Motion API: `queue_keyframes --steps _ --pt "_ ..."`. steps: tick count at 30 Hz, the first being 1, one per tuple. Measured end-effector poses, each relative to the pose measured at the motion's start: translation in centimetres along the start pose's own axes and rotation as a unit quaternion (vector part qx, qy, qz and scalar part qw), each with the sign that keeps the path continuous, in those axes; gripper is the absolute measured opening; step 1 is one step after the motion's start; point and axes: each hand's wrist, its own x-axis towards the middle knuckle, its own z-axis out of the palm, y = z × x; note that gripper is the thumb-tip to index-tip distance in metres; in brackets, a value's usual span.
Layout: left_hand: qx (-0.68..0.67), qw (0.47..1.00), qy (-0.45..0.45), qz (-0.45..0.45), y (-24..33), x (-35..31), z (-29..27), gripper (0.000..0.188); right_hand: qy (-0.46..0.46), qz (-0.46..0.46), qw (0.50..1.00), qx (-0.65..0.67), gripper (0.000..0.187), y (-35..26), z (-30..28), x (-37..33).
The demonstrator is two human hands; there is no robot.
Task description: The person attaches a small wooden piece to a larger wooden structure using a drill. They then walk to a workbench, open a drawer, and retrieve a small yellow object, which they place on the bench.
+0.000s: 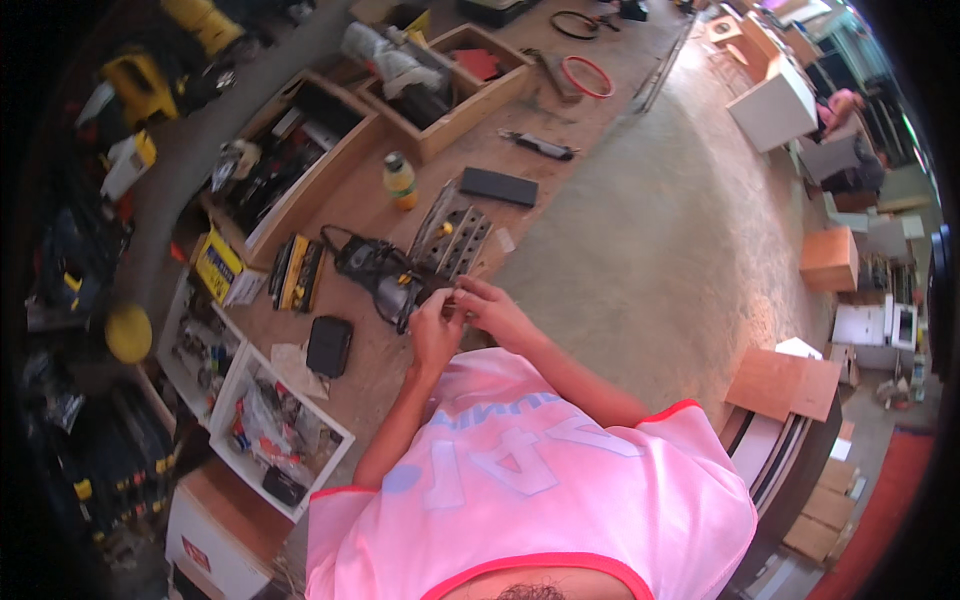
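Close together at the workbench edge (385, 350), my left hand (437, 322) and my right hand (492, 310) meet with fingers pinched. Whatever is between the fingertips is too small and hidden to name. Just left of my hands lies a black and grey power tool (390, 280) with a cord or strap. Beyond the fingertips sits a metal block with rows of holes (466, 240), a small yellow piece on it. A dark flat box (498, 187) lies farther off, near a bottle of yellow liquid (400, 181) standing upright.
Wooden trays (440, 125) of tools line the far left. A yellow box (222, 265), a black case (329, 346) and a white drawer of small parts (280, 430) lie left. A utility tool (540, 145) and red ring (587, 77) lie far. A person (842, 110) is at far right.
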Motion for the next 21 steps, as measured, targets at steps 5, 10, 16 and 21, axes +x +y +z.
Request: queue_keyframes --steps 5,10,16,21 --pt "0.013 1.0 0.017 -0.001 0.6 0.1 0.2 0.021 -0.007 0.011 1.0 0.006 0.07 -0.3 0.1 0.0" --pt "0.071 0.996 0.038 0.027 1.3 1.2 0.9 0.024 -0.016 -0.001 0.999 0.049 0.068 -0.6 -0.6 -0.1" --pt "0.084 0.994 0.066 -0.016 2.1 0.9 1.1 0.024 -0.013 -0.007 0.997 0.078 0.065 0.3 -3.4 -0.3" --pt "0.196 0.975 0.042 0.096 4.1 4.5 4.8 0.027 0.018 0.021 0.999 -0.042 0.059 0.0 -9.1 -0.6"
